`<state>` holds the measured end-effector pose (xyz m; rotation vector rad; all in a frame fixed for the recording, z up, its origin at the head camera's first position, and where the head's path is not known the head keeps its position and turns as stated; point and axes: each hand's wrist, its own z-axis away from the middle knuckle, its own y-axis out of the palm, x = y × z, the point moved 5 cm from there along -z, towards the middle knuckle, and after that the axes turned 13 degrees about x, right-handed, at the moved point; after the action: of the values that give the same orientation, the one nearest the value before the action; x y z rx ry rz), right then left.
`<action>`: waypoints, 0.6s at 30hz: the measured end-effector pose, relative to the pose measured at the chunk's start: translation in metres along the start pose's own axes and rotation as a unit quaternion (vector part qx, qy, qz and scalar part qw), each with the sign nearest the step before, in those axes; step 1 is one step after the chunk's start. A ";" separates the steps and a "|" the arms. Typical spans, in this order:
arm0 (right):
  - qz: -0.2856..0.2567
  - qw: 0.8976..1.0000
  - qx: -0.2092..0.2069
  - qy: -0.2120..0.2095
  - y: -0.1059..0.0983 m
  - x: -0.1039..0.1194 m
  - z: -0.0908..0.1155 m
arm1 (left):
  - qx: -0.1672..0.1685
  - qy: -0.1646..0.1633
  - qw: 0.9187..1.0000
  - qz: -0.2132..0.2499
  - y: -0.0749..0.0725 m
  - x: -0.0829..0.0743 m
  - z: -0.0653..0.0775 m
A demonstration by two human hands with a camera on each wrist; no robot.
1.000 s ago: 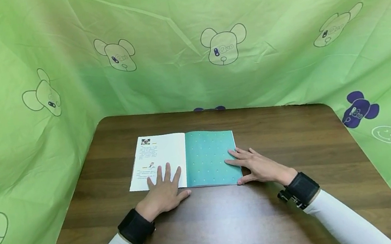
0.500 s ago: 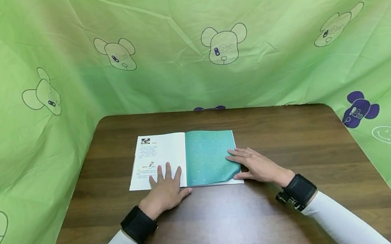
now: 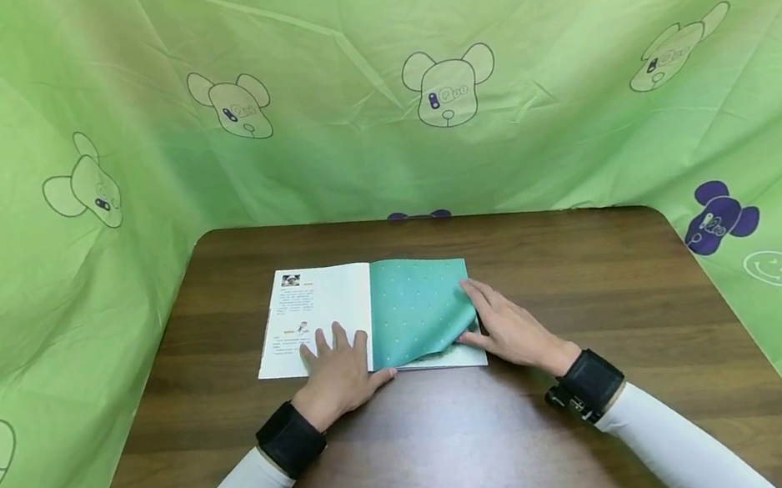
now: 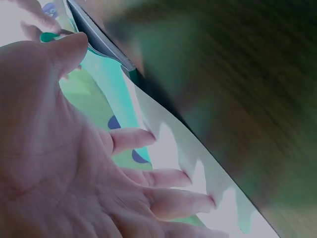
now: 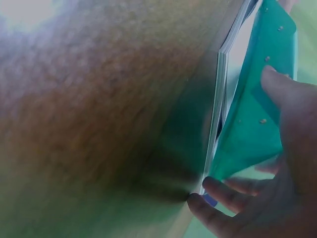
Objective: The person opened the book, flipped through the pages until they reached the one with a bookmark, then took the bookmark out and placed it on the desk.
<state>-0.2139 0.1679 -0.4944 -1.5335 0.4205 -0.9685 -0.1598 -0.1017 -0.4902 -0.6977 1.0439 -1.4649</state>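
One white page (image 3: pixel 339 294) lies under my left hand (image 3: pixel 340 376), fingers spread; my right hand (image 3: pixel 517 328) pinches the teal page (image 3: pixel 418 303) between them (I see its corner lifted).

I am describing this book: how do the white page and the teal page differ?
The white page carries text and small pictures; the teal page carries pale dots. The white page lies mostly flat; the teal page's near outer corner is raised. Both belong to one open book.
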 end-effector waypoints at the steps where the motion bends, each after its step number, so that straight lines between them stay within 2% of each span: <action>1: -0.004 1.000 -0.003 0.004 0.000 0.000 0.000 | -0.001 -0.002 1.000 -0.001 0.000 -0.001 0.000; 9: -0.007 1.000 -0.008 0.029 0.000 0.001 -0.004 | -0.013 -0.016 1.000 -0.020 -0.002 -0.005 -0.005; 15: -0.003 0.999 0.004 0.050 -0.001 0.002 -0.003 | 0.002 -0.037 0.999 -0.040 -0.001 -0.009 -0.008; 18: 0.012 0.999 0.005 0.045 -0.002 0.005 -0.002 | 0.002 -0.041 0.998 -0.040 -0.002 -0.010 -0.008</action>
<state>-0.2131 0.1635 -0.4915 -1.4759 0.4957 -1.0236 -0.1658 -0.0902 -0.4903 -0.7984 0.9588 -1.4935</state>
